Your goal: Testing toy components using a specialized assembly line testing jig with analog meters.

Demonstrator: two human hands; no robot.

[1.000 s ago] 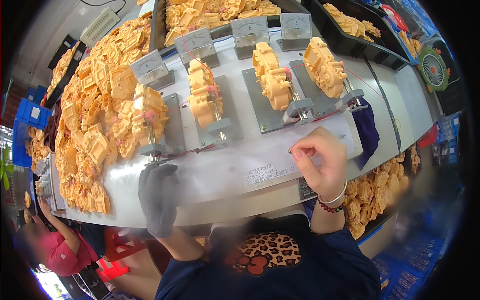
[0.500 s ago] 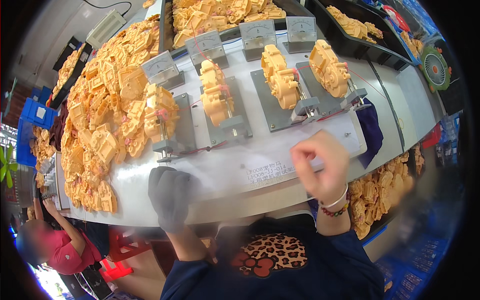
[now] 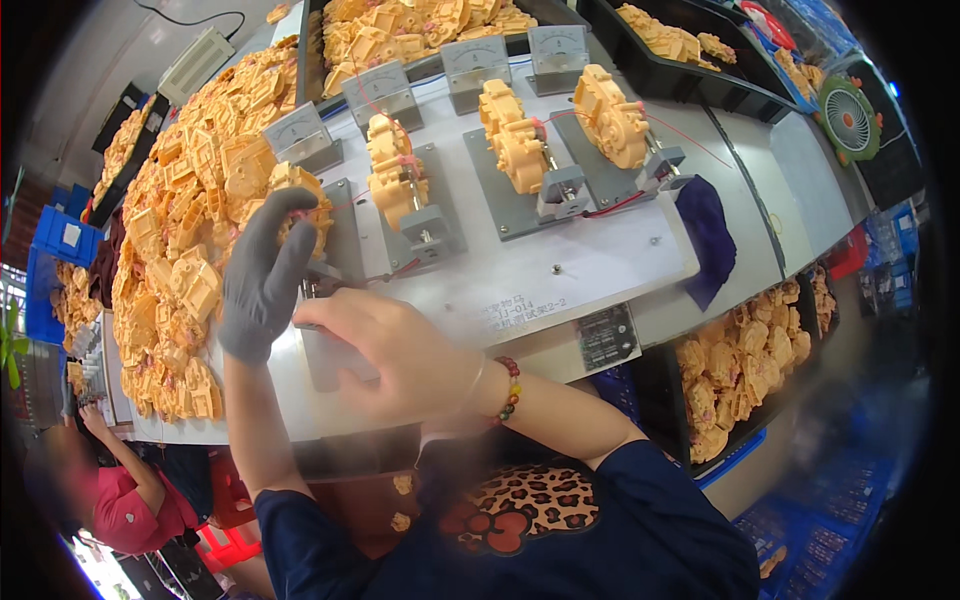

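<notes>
My left hand point(image 3: 262, 275), in a grey glove, has its thumb and fingers around the leftmost yellow plastic gearbox housing point(image 3: 318, 215), seated on a grey test fixture point(image 3: 343, 235). My bare right hand point(image 3: 400, 355), wearing a beaded bracelet, is at the front of that fixture; its index finger reaches the clamp end and its thumb stands apart, slightly blurred. I cannot tell whether the fingertip touches the clamp. To the right, similar housings sit on the second fixture point(image 3: 428, 215), the third fixture point(image 3: 505, 205) and the fourth fixture point(image 3: 580, 150).
A large heap of yellow housings point(image 3: 180, 230) lies left. Meters point(image 3: 475, 70) line the fixtures' rear, with black trays point(image 3: 700, 85) behind. A purple cloth point(image 3: 708, 240), a green fan point(image 3: 848, 120) and another filled tray point(image 3: 672, 400) are at right. A person point(image 3: 135, 490) works far left.
My left hand has moved up and left onto the leftmost housing. My right hand has swung left across the table to the same fixture. The view has shifted slightly.
</notes>
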